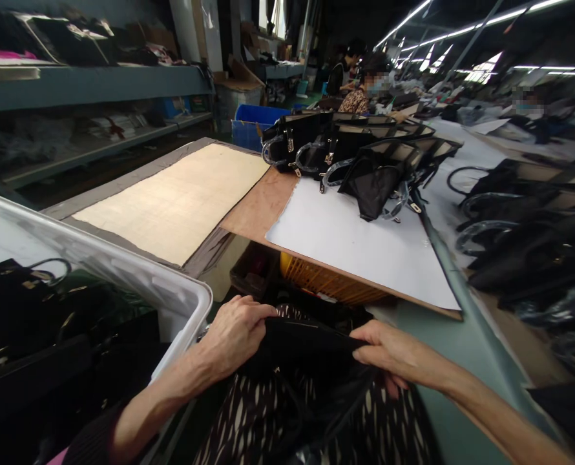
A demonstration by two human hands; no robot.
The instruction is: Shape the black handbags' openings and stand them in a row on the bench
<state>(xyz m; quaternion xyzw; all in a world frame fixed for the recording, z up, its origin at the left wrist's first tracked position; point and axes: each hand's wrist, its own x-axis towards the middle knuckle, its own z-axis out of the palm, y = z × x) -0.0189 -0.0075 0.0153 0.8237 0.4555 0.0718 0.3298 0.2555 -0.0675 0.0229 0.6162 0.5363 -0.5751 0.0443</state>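
A black handbag point(316, 361) lies over my lap, its upper edge stretched between my two hands. My left hand point(239, 332) grips the left end of that edge, thumb and fingers pressed together. At the right end, my right hand point(389, 352) pinches the black fabric between thumb and fingers. The lower part of the bag is dark, so its shape is hard to make out. Ahead on the table, several black handbags point(365, 142) with plastic-wrapped handles stand in a group, and one black bag piece point(375, 184) slumps forward on white paper point(360, 252).
At my left stands a white plastic bin point(181, 297) holding black bags. A cream sheet point(181, 194) covers the table's left part. Under the table sits a yellow basket point(331, 281). More black bags point(524, 239) lie at the right. Two people point(360, 84) work farther back.
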